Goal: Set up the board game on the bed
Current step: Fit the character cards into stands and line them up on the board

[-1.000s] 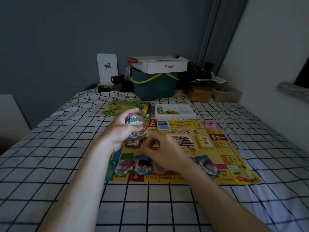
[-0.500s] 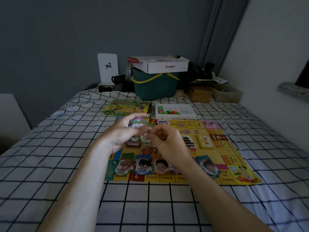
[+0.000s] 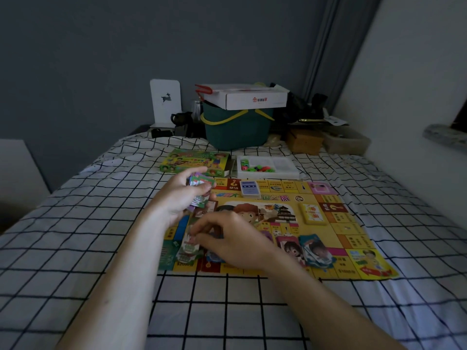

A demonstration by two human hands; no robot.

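left hand (image 3: 177, 198): curled round a stack of cards (image 3: 199, 188), lifted above the far-left part of the board, apparently kept as a supply to deal from.
right hand (image 3: 232, 238): lowered over the near-left edge of the board, fingers bent down onto a green card (image 3: 188, 247); probably setting it in place, though whether pinched or merely pressed cannot be told.
dealt cards: laid in a row along the near edge, a pink card (image 3: 290, 248) and a blue pile (image 3: 317, 252) to the right, likely sorted by colour.
game board (image 3: 336, 238): spread flat mid-bed, so the piles lie level.
blue deck (image 3: 249, 188) and yellow deck (image 3: 312, 213): already resting on the board.
game box (image 3: 194, 161) and tray of pieces (image 3: 267, 168): just beyond the far edge, within reach.
bed (image 3: 75, 223): checked sheet under everything.
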